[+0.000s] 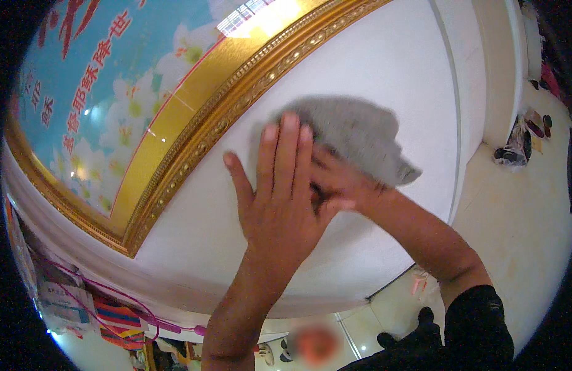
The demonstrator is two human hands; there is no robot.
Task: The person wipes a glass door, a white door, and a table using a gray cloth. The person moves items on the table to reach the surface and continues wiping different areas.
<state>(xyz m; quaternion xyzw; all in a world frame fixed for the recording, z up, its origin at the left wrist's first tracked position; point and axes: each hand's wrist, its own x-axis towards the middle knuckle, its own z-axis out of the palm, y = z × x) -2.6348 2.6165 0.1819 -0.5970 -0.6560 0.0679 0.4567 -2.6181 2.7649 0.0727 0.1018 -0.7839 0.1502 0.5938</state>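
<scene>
A crumpled grey cloth (355, 134) lies against the white wall (383, 60). My right hand (341, 174) is on the cloth's lower left edge, pressing it to the wall; motion blurs both. Just left of it, my left hand (281, 190) is spread flat with its back towards me, and it holds nothing. It partly covers the right hand's fingers, and I cannot tell whether its palm touches the wall. Up and to the left hangs a large picture (96, 92) with white flowers and writing, in an ornate gold frame (212, 125).
A magenta cable (151, 315) loops at the lower left, near striped fabric (121, 320) and printed papers (65, 301). Shoes, some in a plastic bag (515, 148), lie on the tiled floor (499, 222) at the right. A wall corner (453, 139) runs down beside the cloth.
</scene>
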